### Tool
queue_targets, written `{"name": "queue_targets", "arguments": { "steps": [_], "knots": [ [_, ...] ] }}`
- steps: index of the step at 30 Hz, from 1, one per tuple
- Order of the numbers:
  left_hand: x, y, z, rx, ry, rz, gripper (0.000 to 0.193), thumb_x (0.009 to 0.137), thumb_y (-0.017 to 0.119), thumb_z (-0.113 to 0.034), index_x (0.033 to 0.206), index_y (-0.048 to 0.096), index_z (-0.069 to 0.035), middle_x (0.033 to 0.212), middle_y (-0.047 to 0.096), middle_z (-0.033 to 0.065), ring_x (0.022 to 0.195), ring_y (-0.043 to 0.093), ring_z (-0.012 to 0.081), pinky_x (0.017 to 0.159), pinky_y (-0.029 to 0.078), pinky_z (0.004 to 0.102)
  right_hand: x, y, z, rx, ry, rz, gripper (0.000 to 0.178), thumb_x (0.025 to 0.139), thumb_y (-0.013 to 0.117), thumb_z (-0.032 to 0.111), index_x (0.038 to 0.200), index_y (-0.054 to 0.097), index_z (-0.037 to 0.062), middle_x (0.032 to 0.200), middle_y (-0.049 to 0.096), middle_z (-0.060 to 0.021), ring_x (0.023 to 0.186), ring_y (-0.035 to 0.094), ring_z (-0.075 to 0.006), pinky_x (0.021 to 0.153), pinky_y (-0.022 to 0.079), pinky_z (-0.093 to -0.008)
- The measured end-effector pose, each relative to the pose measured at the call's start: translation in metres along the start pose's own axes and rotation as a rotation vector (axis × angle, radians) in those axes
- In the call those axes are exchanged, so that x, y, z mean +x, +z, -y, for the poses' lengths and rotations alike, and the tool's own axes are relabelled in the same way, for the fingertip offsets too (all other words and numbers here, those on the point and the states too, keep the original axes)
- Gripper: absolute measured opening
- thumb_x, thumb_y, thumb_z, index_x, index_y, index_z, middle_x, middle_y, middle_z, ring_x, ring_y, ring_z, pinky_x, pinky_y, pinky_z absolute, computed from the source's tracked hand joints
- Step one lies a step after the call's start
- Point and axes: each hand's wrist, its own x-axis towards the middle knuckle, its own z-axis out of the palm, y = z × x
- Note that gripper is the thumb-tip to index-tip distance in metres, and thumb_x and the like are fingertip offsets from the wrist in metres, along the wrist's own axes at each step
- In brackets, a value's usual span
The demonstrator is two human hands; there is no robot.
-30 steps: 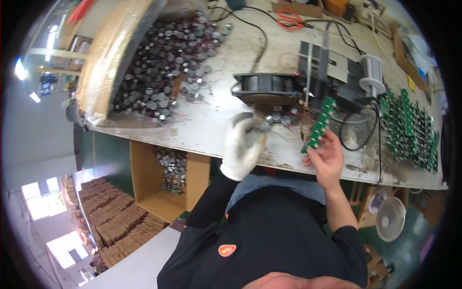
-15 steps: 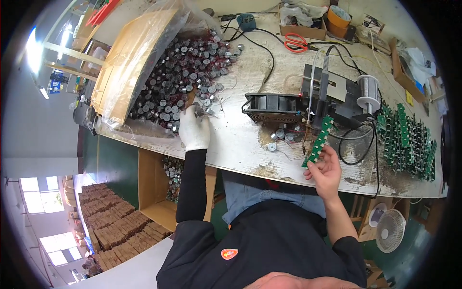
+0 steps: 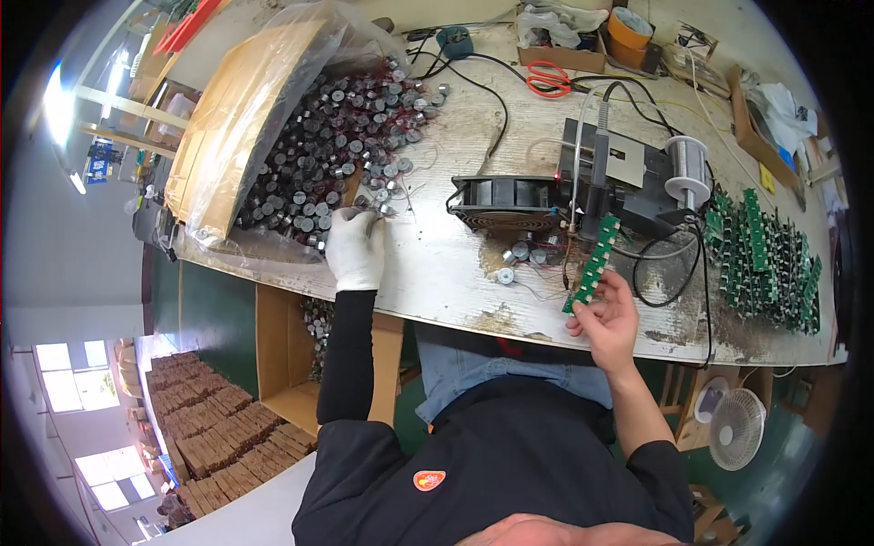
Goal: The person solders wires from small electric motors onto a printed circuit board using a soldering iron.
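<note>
"What's in the lower box [image 3: 278, 338]?"
"Metal parts [image 3: 316, 329], like the heap [image 3: 319, 150] by the carton [image 3: 218, 127] at my left hand [image 3: 356, 253], whose grip I can't tell."
"Anything between?"
"A black fan [image 3: 503, 202], left of the green circuit board [image 3: 596, 262] my right hand [image 3: 610, 318] pinches."

Bright windows [image 3: 62, 371]; floor [image 3: 223, 309] apparently green.

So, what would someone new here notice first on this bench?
Probably the big heap of small silver metal parts on the left of the bench, with the gloved left hand at its near edge. Next, perhaps, the green circuit strip in the bare right hand, and the pile of green strips near the bench's right end.
</note>
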Motion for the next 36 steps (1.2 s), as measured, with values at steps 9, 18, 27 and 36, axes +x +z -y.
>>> {"name": "queue_targets", "arguments": {
  "steps": [9,18,27,36],
  "knots": [
    [-0.05,-0.016,-0.042,-0.504,0.001,0.167,0.018,0.076,0.07,-0.002,0.093,0.066,0.0,0.083,0.066,0.0119,0.064,0.062,0.0187,0.062,0.049,0.0271,0.001,0.002,0.002,-0.005,0.01,0.015,0.052,0.082,0.058,-0.01,0.128,0.035,-0.0035,0.11,0.051,-0.0161,0.068,0.063,-0.015,0.053,0.053,-0.0235],
    [-0.066,-0.021,-0.082,-0.541,-0.014,0.229,0.025,0.076,0.069,0.001,0.1,0.064,0.001,0.097,0.064,0.0114,0.063,0.06,0.0151,0.06,0.048,0.024,0.003,0.001,0.001,0.007,-0.004,0.019,0.051,0.082,0.059,-0.01,0.127,0.036,-0.0037,0.11,0.052,-0.0158,0.068,0.063,-0.0146,0.054,0.053,-0.0231],
    [-0.051,-0.014,-0.076,-0.202,0.253,0.2,0.024,0.074,0.07,-0.014,0.097,0.064,-0.011,0.087,0.056,0.0099,0.069,0.059,0.028,0.062,0.05,0.0364,0.0,-0.001,0.001,-0.013,-0.007,0.007,0.052,0.082,0.059,-0.009,0.127,0.035,-0.0041,0.11,0.053,-0.0163,0.068,0.063,-0.0146,0.054,0.053,-0.023],
    [-0.035,-0.013,-0.061,-0.229,0.25,0.06,0.014,0.077,0.066,-0.003,0.09,0.066,-0.007,0.09,0.059,0.0089,0.075,0.06,0.0235,0.066,0.049,0.0302,0.001,-0.001,0.002,0.009,0.002,0.013,0.051,0.082,0.059,-0.009,0.127,0.036,-0.0039,0.112,0.053,-0.0165,0.068,0.063,-0.0145,0.054,0.053,-0.0227]
  ]
}}
